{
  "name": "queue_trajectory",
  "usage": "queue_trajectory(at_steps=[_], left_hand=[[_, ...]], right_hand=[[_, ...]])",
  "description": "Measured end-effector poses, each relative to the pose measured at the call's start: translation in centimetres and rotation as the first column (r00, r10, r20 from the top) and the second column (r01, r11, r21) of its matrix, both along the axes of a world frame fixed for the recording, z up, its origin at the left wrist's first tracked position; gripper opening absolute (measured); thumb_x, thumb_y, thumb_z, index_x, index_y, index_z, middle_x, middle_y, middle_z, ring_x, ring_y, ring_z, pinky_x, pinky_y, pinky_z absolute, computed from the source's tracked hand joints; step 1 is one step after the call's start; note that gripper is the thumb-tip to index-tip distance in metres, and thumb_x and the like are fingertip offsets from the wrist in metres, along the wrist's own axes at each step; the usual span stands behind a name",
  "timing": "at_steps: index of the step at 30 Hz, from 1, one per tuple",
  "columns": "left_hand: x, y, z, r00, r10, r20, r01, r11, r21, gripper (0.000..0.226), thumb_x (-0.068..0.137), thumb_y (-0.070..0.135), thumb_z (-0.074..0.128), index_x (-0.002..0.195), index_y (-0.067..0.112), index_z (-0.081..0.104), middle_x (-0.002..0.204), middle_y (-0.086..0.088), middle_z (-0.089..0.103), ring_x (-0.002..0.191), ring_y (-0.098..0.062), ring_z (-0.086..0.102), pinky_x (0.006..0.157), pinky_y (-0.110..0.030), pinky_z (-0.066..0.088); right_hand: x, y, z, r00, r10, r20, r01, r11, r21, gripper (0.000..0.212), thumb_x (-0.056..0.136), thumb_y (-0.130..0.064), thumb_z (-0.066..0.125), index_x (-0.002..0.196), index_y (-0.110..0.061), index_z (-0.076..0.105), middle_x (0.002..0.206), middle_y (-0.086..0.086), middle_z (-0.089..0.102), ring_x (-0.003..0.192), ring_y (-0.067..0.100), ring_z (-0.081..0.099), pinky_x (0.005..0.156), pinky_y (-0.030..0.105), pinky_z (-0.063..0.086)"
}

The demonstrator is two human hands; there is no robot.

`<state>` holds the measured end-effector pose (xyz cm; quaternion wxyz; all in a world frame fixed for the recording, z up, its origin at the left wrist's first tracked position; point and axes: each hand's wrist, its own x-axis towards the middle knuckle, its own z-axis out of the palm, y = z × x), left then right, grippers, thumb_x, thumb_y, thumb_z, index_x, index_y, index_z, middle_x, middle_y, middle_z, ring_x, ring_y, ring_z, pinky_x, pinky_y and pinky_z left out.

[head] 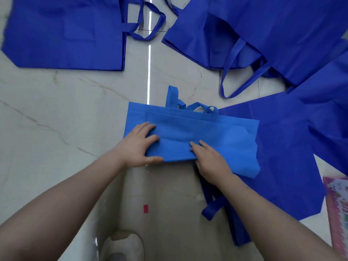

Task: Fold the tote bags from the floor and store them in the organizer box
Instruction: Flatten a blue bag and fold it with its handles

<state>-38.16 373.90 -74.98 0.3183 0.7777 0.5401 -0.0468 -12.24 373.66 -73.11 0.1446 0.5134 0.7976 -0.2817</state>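
A light blue tote bag point(207, 129) lies on the floor in front of me, folded lengthwise into a wide strip with its handles at the far edge. My left hand point(140, 145) rests on the bag's left end, fingers straight on top and thumb along the near edge. My right hand point(209, 161) presses flat on the near middle of the bag. Darker blue tote bags lie unfolded around it: one at the far left point(64, 32), a pile at the far right point(263, 31), and one under the light bag at the right point(286, 157).
The floor is pale glossy marble tile point(56, 119). A pink patterned object point(337, 213) shows at the right edge. A small red mark point(146, 209) sits on the floor near me. My light shoe point(122, 245) is at the bottom.
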Motion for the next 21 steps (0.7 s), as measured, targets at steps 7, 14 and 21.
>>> queue_trajectory(at_steps=[7, 14, 21], left_hand=[[-3.0, -4.0, 2.4, 0.931, 0.247, 0.269, -0.13, 0.913, -0.386, 0.083, 0.05, 0.058, 0.046, 0.124, 0.021, 0.058, 0.147, 0.005, 0.038, 0.139, -0.005, 0.027, 0.11, -0.017, 0.021], [-3.0, -3.9, 1.1, 0.623, 0.716, 0.316, -0.648, 0.698, -0.304, 0.01, 0.091, 0.021, 0.058, 0.092, 0.018, 0.068, 0.095, 0.004, 0.069, 0.085, -0.011, 0.06, 0.068, -0.012, 0.04], [-0.3, -2.3, -0.3, 0.669, 0.738, 0.085, -0.742, 0.67, 0.02, 0.024, 0.096, 0.017, 0.047, 0.087, -0.004, 0.056, 0.097, -0.017, 0.053, 0.084, -0.031, 0.051, 0.069, -0.028, 0.029]], right_hand=[[1.6, -0.6, 1.5, 0.991, -0.132, 0.031, 0.136, 0.954, -0.267, 0.006, 0.096, -0.028, 0.038, 0.095, -0.022, 0.038, 0.094, 0.002, 0.06, 0.088, 0.031, 0.052, 0.076, 0.04, 0.042], [-0.4, 1.8, 1.8, 0.964, -0.209, 0.164, 0.23, 0.965, -0.122, 0.028, 0.1, -0.04, 0.029, 0.085, -0.018, 0.036, 0.088, 0.001, 0.049, 0.08, 0.022, 0.046, 0.064, 0.035, 0.033], [-1.6, 4.1, 0.6, 0.942, -0.177, 0.286, 0.153, 0.983, 0.104, 0.034, 0.099, -0.038, 0.037, 0.116, -0.015, 0.054, 0.123, 0.004, 0.046, 0.109, 0.024, 0.047, 0.082, 0.033, 0.035]])
